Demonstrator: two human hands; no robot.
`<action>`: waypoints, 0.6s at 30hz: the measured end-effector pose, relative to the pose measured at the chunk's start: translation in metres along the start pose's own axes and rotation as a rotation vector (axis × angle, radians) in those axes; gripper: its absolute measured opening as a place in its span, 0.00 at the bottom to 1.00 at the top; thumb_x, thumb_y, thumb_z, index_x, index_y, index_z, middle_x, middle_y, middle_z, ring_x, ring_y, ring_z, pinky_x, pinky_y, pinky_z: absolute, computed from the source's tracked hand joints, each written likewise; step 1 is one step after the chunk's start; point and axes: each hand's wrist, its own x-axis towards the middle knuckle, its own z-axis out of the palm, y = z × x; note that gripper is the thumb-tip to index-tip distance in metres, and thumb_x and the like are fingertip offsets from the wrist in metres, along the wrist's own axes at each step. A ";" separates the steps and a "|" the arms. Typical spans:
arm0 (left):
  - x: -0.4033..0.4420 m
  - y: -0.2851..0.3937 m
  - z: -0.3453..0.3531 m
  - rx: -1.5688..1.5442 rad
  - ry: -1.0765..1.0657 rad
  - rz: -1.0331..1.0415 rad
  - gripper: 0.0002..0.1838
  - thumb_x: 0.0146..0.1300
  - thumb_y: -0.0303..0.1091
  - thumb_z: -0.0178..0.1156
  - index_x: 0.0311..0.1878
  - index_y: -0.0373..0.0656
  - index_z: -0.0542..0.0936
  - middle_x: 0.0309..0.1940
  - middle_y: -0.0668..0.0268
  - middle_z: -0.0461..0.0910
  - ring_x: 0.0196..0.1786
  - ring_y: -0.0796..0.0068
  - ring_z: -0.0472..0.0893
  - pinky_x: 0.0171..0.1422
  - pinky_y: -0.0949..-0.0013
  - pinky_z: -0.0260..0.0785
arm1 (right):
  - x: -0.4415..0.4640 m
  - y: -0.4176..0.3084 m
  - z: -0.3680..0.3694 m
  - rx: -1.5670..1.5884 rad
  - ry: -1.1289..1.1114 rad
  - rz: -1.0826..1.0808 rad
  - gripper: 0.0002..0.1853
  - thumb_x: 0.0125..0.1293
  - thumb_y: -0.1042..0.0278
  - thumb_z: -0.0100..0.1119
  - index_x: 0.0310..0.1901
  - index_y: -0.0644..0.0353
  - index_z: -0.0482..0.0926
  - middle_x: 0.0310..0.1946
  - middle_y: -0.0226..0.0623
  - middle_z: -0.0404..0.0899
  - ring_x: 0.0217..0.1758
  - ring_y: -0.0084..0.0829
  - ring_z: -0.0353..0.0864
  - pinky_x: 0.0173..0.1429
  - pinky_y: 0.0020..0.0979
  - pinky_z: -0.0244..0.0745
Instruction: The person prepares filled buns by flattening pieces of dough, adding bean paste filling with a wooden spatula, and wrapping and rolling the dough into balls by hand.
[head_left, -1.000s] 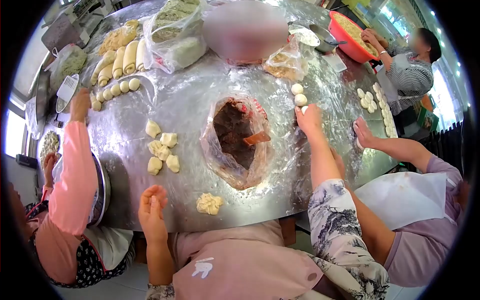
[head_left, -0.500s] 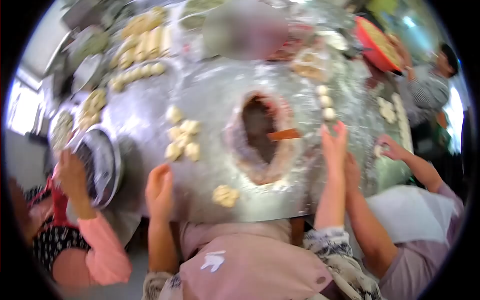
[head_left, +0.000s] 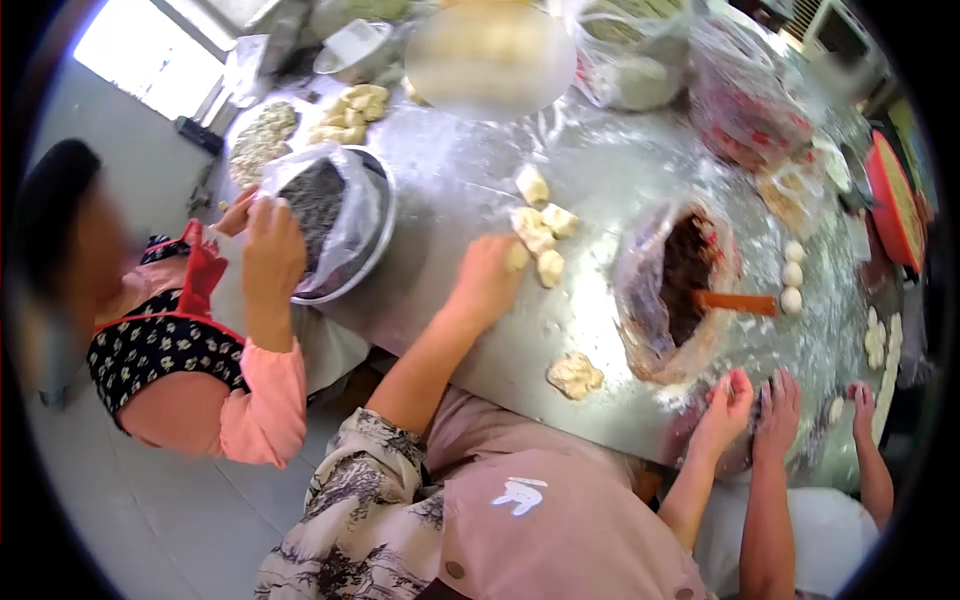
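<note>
My left hand reaches over the table to a small group of pale dough pieces. Its fingers close on one dough piece at the group's near left side. My right hand is over the front edge, fingers loosely bent with a gap at the thumb, and nothing shows in it. Left of that hand lies a flattened lump of dough. Between my hands and farther back sits an open plastic bag of dark brown filling, with an orange-brown spatula sticking out.
At left, a co-worker's hand is at a metal bowl with dark filling. Another person's hands are close to my right hand. White dough balls line the right side; plastic bags stand behind.
The view has swung left. My left hand has moved forward from the table's front edge to the dough pieces and closed on one. My right hand has drawn back from the row of balls.
</note>
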 end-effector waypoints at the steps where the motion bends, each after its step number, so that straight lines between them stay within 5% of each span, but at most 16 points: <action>1: -0.005 0.000 -0.004 -0.037 0.034 0.008 0.22 0.53 0.30 0.64 0.52 0.39 0.74 0.44 0.50 0.74 0.50 0.48 0.73 0.53 0.56 0.68 | 0.000 0.003 -0.002 0.005 -0.012 0.024 0.14 0.69 0.71 0.53 0.54 0.65 0.70 0.43 0.29 0.73 0.33 0.15 0.67 0.37 0.18 0.66; 6: -0.058 0.015 -0.010 -0.061 0.211 -0.074 0.18 0.52 0.32 0.65 0.47 0.40 0.76 0.47 0.54 0.73 0.49 0.49 0.74 0.50 0.57 0.70 | -0.001 0.018 0.001 -0.053 -0.015 -0.021 0.13 0.69 0.72 0.53 0.52 0.65 0.72 0.45 0.31 0.74 0.40 0.20 0.73 0.44 0.20 0.70; 9: -0.068 0.017 -0.005 0.128 0.123 0.006 0.16 0.52 0.33 0.66 0.45 0.41 0.77 0.50 0.55 0.72 0.49 0.51 0.74 0.49 0.60 0.70 | -0.003 0.008 0.006 -0.173 -0.095 -0.049 0.11 0.69 0.72 0.53 0.51 0.66 0.72 0.44 0.32 0.75 0.42 0.21 0.73 0.46 0.21 0.70; 12: -0.054 0.017 -0.004 0.111 0.260 0.130 0.10 0.53 0.32 0.63 0.38 0.42 0.76 0.46 0.58 0.74 0.43 0.55 0.74 0.48 0.62 0.69 | -0.004 0.005 0.010 -0.155 -0.085 -0.088 0.11 0.69 0.72 0.53 0.50 0.66 0.72 0.42 0.32 0.75 0.41 0.20 0.73 0.45 0.21 0.70; 18: -0.041 0.008 0.015 0.045 0.125 0.181 0.04 0.51 0.26 0.58 0.27 0.41 0.72 0.27 0.60 0.74 0.35 0.55 0.75 0.41 0.56 0.68 | 0.002 -0.016 0.007 0.002 -0.014 0.098 0.10 0.68 0.71 0.55 0.48 0.62 0.75 0.38 0.28 0.75 0.31 0.16 0.70 0.36 0.19 0.68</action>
